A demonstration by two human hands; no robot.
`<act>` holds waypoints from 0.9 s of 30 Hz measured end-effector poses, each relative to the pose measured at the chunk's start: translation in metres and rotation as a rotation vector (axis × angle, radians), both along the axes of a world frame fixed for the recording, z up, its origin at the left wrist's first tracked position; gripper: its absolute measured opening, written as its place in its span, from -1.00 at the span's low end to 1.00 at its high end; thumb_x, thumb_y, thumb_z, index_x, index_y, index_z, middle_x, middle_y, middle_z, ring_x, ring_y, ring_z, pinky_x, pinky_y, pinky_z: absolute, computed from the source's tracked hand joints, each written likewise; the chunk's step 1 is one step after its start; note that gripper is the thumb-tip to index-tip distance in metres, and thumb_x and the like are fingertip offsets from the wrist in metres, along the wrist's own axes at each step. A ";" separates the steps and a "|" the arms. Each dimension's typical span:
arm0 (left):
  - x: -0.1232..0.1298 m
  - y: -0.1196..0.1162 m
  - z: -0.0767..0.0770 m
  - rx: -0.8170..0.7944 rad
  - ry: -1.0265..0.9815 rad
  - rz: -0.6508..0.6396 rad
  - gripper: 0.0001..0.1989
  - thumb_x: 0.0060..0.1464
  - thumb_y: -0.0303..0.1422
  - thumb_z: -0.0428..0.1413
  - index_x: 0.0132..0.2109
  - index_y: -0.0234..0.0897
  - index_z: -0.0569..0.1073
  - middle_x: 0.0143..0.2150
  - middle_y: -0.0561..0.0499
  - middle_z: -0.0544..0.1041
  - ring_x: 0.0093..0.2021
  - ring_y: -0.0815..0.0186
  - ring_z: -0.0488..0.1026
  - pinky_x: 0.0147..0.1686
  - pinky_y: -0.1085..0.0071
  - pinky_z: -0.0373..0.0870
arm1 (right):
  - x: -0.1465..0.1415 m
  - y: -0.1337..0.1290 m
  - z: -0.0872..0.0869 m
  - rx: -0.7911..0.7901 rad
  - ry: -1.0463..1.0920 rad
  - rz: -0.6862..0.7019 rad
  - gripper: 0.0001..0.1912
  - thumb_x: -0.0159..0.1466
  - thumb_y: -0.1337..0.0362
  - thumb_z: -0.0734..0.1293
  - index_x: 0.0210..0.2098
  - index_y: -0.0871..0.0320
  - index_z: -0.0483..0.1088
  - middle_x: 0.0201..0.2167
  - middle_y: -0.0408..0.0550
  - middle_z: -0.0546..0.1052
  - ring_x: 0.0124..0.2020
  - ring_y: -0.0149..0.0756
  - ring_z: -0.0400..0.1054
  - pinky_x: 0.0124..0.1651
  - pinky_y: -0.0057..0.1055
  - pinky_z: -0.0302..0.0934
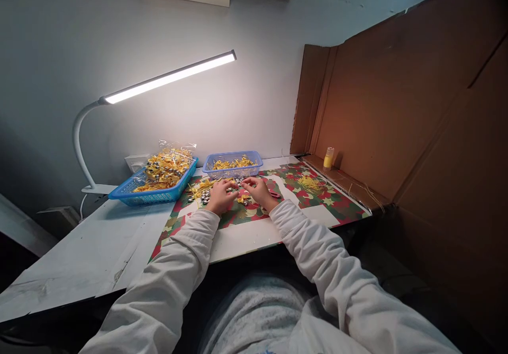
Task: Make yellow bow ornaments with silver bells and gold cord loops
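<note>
My left hand (220,196) and my right hand (259,191) face each other over the patterned sheet, fingertips pinched close together. Whatever lies between the fingers is too small to name. Just beyond the fingertips are small shiny silver pieces (238,181), which look like bells. More yellow ribbon pieces (202,188) and silver balls lie to the left of my left hand. Between my wrists, a yellow bow-like piece (243,199) with silver bits rests on the sheet. A red looped handle (274,194), perhaps of scissors, shows beside my right hand.
A blue basket (154,195) heaped with yellow and silver pieces stands left; a smaller blue basket (232,172) sits behind my hands. Yellow strands (310,184) lie right, near a yellow-filled bottle (328,159). A lit lamp (170,78) hangs above; a cardboard wall (397,89) rises at right.
</note>
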State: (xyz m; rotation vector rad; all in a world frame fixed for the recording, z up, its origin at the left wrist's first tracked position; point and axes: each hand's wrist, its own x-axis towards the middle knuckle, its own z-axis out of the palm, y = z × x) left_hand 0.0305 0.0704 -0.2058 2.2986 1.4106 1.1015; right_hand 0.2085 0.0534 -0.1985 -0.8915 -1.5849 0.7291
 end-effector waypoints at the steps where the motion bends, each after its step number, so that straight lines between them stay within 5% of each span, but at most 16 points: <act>1: 0.000 -0.002 -0.001 -0.020 0.043 0.008 -0.74 0.17 -0.17 0.16 -0.18 -0.31 0.49 -0.08 -0.08 0.50 0.01 0.17 0.41 0.08 0.07 0.32 | 0.000 0.001 0.000 -0.011 0.001 0.004 -0.78 0.27 0.16 0.37 -0.31 0.22 0.47 -0.32 -0.07 0.55 -0.26 -0.33 0.43 -0.12 -0.30 0.34; 9: 0.004 -0.009 0.000 -0.152 0.141 -0.006 -0.73 0.19 -0.17 0.15 -0.24 -0.33 0.50 -0.20 -0.03 0.54 -0.13 0.25 0.48 -0.04 0.17 0.42 | 0.006 0.008 -0.004 -0.075 -0.075 -0.006 -0.73 0.37 0.16 0.30 -0.09 0.24 0.42 -0.15 -0.03 0.51 -0.19 -0.31 0.44 -0.12 -0.27 0.40; 14: 0.005 -0.009 0.000 -0.196 -0.007 -0.051 -0.73 0.21 -0.19 0.15 -0.22 -0.37 0.48 -0.32 0.02 0.52 -0.33 0.35 0.48 -0.26 0.32 0.48 | 0.008 0.007 -0.006 -0.087 -0.169 -0.022 -0.72 0.36 0.18 0.31 -0.03 0.23 0.41 -0.06 0.01 0.48 -0.10 -0.26 0.42 -0.04 -0.20 0.39; 27: 0.008 0.001 -0.004 -0.183 -0.380 -0.151 -0.77 0.22 -0.24 0.15 -0.21 -0.38 0.46 -0.31 0.03 0.51 -0.36 0.38 0.47 -0.32 0.38 0.49 | 0.005 0.013 -0.011 -0.174 -0.013 -0.003 -0.69 0.37 0.16 0.30 0.02 0.22 0.39 -0.02 0.02 0.47 -0.09 -0.25 0.43 -0.05 -0.20 0.39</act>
